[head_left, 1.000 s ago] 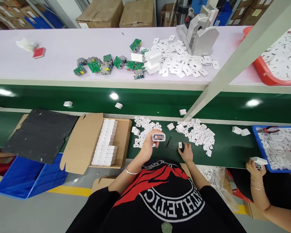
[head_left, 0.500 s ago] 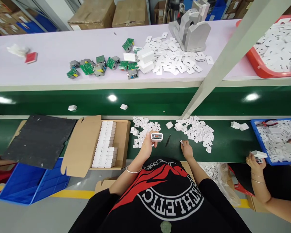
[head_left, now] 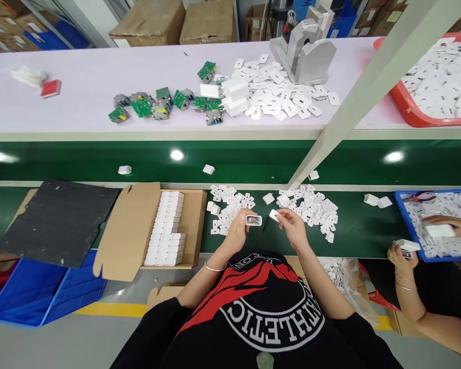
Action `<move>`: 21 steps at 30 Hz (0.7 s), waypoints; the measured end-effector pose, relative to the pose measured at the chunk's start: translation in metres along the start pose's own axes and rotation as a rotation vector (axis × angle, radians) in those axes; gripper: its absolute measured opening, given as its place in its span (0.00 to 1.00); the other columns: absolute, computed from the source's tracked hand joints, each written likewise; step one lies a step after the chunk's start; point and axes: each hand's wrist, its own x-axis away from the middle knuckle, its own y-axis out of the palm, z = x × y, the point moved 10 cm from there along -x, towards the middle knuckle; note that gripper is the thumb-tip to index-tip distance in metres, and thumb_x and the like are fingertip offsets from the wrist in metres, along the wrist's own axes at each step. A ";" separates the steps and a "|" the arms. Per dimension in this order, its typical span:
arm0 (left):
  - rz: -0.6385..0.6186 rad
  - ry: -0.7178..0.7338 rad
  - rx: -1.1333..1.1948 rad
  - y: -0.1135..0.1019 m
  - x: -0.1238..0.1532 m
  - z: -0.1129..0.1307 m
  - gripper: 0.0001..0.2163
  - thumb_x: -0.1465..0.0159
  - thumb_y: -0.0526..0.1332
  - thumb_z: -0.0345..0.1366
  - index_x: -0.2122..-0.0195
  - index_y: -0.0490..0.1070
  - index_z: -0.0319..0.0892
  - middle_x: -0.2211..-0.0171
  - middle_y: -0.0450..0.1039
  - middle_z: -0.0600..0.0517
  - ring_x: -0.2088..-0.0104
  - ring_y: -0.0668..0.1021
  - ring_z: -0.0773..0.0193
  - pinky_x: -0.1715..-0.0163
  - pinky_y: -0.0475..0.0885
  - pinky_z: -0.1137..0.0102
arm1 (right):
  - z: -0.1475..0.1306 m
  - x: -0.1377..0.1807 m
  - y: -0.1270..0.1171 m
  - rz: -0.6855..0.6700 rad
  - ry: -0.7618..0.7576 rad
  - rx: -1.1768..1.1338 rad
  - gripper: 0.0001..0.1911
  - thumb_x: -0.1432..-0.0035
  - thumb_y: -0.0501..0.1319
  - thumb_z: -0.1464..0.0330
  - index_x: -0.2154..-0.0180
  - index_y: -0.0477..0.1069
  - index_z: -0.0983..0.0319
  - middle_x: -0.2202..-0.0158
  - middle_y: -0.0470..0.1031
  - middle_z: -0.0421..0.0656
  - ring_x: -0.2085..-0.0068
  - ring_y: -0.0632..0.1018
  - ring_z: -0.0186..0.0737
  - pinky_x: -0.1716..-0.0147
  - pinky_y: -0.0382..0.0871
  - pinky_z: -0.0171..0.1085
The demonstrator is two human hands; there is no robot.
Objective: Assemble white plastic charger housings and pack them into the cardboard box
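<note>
My left hand (head_left: 238,229) is closed around a white plastic housing (head_left: 254,220), its open end showing parts inside. Just to the right, my right hand (head_left: 293,228) pinches a small white cover plate (head_left: 274,215), held apart from the housing. Beneath and between the hands a dark slim tool (head_left: 265,224) lies on the green bench, partly hidden. Loose white plates form a left pile (head_left: 230,197) and a right pile (head_left: 315,207) beyond my hands. A single white housing (head_left: 269,198) rests between the piles.
At left stands an open cardboard box (head_left: 194,225) with rows of white housings. A co-worker's hand (head_left: 405,259) holds a housing beside a blue tray (head_left: 411,220) of white parts. A slanted post (head_left: 341,118) rises past the upper shelf (head_left: 80,102). White units sit on the green belt (head_left: 238,161).
My right hand has come up and left from the bench with a cover plate, close to the housing. The housing in my left hand shifted slightly right. Units on the belt moved right.
</note>
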 end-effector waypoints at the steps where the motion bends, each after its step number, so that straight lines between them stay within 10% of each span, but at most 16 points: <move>1: -0.009 0.004 -0.024 0.002 0.000 0.000 0.29 0.23 0.37 0.56 0.52 0.73 0.43 0.52 0.69 0.47 0.71 0.67 0.66 0.66 0.68 0.65 | -0.022 0.007 0.007 -0.048 -0.025 -0.116 0.22 0.37 0.65 0.48 0.55 0.79 0.59 0.68 0.77 0.42 0.74 0.71 0.36 0.72 0.69 0.38; 7: -0.041 0.107 -0.122 0.009 0.002 0.018 0.25 0.22 0.40 0.54 0.50 0.71 0.44 0.51 0.69 0.44 0.55 0.74 0.58 0.57 0.73 0.62 | -0.104 0.033 0.029 -0.171 -0.114 -0.290 0.14 0.39 0.70 0.54 0.61 0.84 0.57 0.67 0.72 0.40 0.75 0.68 0.32 0.76 0.62 0.36; 21: 0.015 0.336 -0.096 -0.007 0.016 0.049 0.20 0.22 0.44 0.51 0.45 0.69 0.45 0.47 0.65 0.43 0.43 0.71 0.52 0.42 0.70 0.52 | -0.106 0.044 0.075 -0.376 -0.070 -0.402 0.24 0.36 0.63 0.46 0.48 0.68 0.54 0.62 0.71 0.39 0.73 0.72 0.35 0.75 0.71 0.37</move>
